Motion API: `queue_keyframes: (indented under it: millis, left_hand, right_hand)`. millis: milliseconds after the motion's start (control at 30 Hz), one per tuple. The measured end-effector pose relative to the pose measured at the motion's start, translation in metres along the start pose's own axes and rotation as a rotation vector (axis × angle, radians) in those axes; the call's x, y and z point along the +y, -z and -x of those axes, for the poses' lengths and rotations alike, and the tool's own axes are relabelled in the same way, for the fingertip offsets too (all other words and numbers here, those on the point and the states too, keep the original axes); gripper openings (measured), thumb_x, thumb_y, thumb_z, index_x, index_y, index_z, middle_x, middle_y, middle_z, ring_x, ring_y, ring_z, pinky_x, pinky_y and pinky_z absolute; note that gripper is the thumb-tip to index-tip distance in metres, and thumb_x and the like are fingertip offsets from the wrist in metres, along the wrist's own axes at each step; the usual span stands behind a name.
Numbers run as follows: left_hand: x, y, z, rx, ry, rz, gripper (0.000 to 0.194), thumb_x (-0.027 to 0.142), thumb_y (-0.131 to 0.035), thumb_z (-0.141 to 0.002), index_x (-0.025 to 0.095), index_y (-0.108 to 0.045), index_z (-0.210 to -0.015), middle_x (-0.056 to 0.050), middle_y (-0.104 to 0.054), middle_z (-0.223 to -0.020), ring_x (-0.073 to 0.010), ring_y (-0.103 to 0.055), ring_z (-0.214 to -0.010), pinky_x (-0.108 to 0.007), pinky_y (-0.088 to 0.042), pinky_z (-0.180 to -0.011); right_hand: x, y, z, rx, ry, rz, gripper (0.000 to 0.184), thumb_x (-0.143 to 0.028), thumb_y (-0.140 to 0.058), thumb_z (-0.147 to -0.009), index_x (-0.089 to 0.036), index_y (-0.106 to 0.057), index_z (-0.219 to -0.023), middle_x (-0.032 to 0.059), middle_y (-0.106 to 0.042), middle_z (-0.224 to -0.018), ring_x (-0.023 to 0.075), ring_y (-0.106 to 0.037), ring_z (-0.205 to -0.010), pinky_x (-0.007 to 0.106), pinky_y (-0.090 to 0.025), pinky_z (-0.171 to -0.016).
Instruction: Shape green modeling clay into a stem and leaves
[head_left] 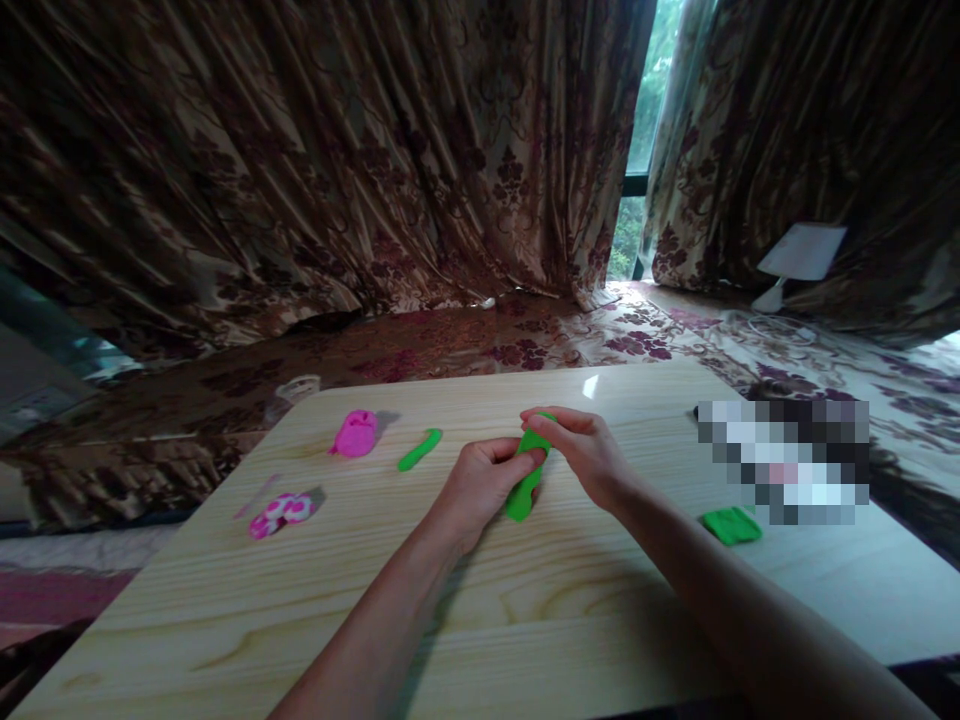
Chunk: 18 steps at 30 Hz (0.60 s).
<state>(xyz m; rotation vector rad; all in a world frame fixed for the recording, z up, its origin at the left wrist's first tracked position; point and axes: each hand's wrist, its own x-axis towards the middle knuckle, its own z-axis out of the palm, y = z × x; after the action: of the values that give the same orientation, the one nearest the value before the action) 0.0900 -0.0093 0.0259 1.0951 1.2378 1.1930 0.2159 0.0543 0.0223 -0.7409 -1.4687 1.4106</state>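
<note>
Between my two hands is a long flat strip of green modelling clay (pixel 520 499), held up over the table. My left hand (pixel 484 480) grips its middle, thumb across the front. At the strip's upper end, the thumb and fingers of my right hand (pixel 581 440) pinch the clay. A thinner green clay piece (pixel 420 450) lies on the table to the left of my hands. Further left sits a pink clay shape (pixel 356 433) with a hollow in its top. Nearer me is a white clay piece with pink spots (pixel 280 514). A green clay slab (pixel 732 525) lies at the right.
The pale wooden table (pixel 360 610) carries all these pieces. A blurred-out patch (pixel 787 460) hides something at its right edge. Behind stand patterned curtains (pixel 450 150) and a ledge with flowered cloth, where a white lamp (pixel 804 250) tilts. A clear container (pixel 296 390) is beyond the far left corner.
</note>
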Motion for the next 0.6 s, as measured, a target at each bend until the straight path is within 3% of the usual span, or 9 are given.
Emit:
queue_keyframes:
  millis: [167, 367, 600]
  left_hand:
    - [0.0029, 0.0008, 0.0, 0.065, 0.034, 0.03, 0.026, 0.036, -0.067, -0.07, 0.013, -0.069, -0.082, -0.002, -0.06, -0.061, -0.0132, -0.054, -0.051, -0.027, -0.04, -0.05]
    - [0.004, 0.0026, 0.0, 0.068, 0.006, 0.028, 0.024, 0.033, -0.068, -0.07, 0.013, -0.069, -0.083, -0.003, -0.062, -0.064, -0.0122, -0.054, -0.055, -0.025, -0.04, -0.055]
    - [-0.0007, 0.0055, -0.0031, 0.139, -0.019, 0.034, 0.026, 0.036, -0.071, -0.067, 0.012, -0.071, -0.077, -0.004, -0.063, -0.064, -0.0106, -0.052, -0.055, -0.023, -0.038, -0.054]
  right_hand:
    - [0.0005, -0.0015, 0.0001, -0.032, -0.099, -0.204, 0.034, -0.045, -0.058, -0.078, -0.018, -0.071, -0.095, 0.0053, -0.068, -0.087, 0.0184, -0.06, -0.084, 0.034, -0.047, -0.078]
    - [0.0028, -0.0008, -0.0016, -0.046, -0.027, -0.124, 0.029, -0.042, -0.06, -0.078, -0.016, -0.073, -0.081, 0.0043, -0.068, -0.078, 0.0165, -0.058, -0.076, 0.033, -0.047, -0.077]
    - [0.002, 0.001, -0.0014, -0.082, -0.058, -0.027, 0.03, -0.042, -0.059, -0.077, -0.016, -0.072, -0.084, 0.004, -0.067, -0.079, 0.0174, -0.058, -0.079, 0.033, -0.045, -0.079]
